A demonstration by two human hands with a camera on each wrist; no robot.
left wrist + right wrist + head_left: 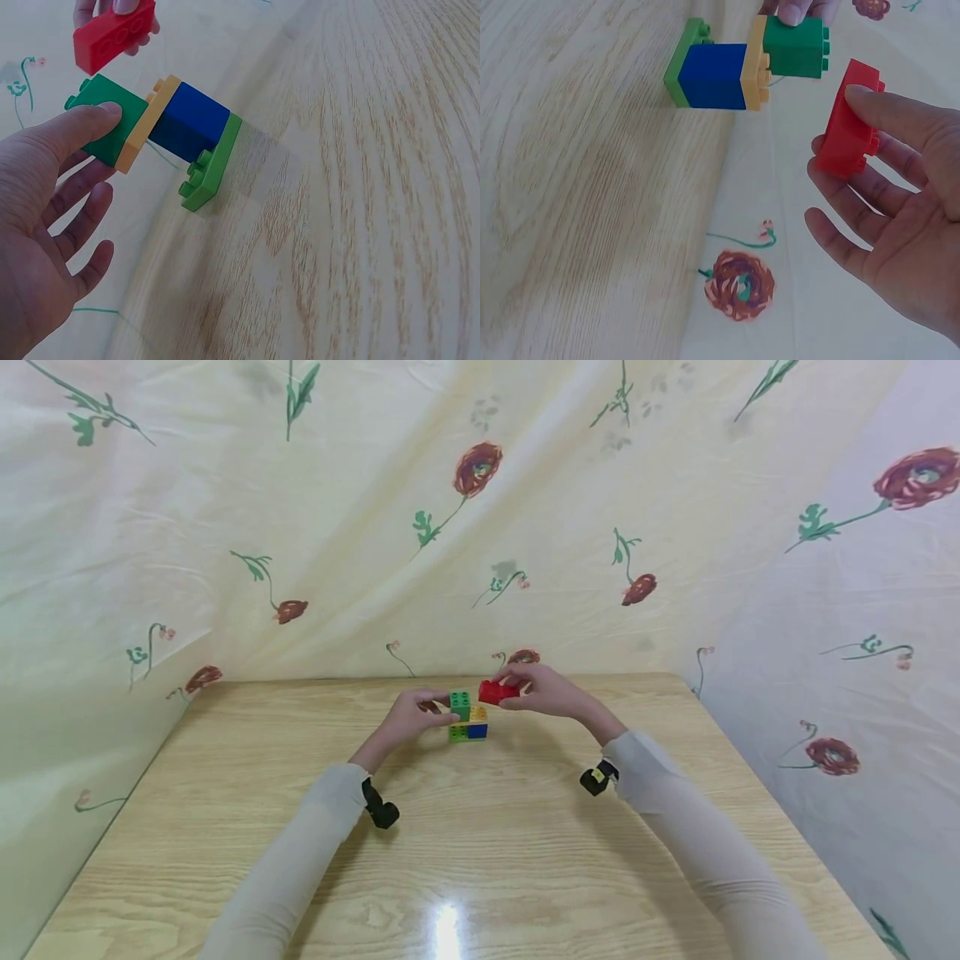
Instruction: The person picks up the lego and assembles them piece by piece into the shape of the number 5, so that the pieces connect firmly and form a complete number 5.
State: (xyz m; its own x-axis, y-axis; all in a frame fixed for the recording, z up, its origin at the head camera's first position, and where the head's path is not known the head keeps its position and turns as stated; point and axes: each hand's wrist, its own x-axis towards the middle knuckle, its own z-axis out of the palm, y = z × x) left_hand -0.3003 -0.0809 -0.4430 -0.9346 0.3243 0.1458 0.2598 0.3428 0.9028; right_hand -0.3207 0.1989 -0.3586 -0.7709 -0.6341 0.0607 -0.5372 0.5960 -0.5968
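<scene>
On the table stands a small stack of toy building bricks. Its base is a flat light-green brick, with a blue brick on one end. A thin yellow-orange brick lies over the blue one and overhangs it. On the overhanging end sits a dark-green brick. My left hand pinches that dark-green brick between thumb and fingers. My right hand holds a red brick by thumb and fingertips, in the air just right of the dark-green brick and apart from the stack.
The wood-grain table runs back to a flowered cloth hanging behind and at both sides. A black device is strapped to each wrist, over pale sleeves. Light glares off the table near its front.
</scene>
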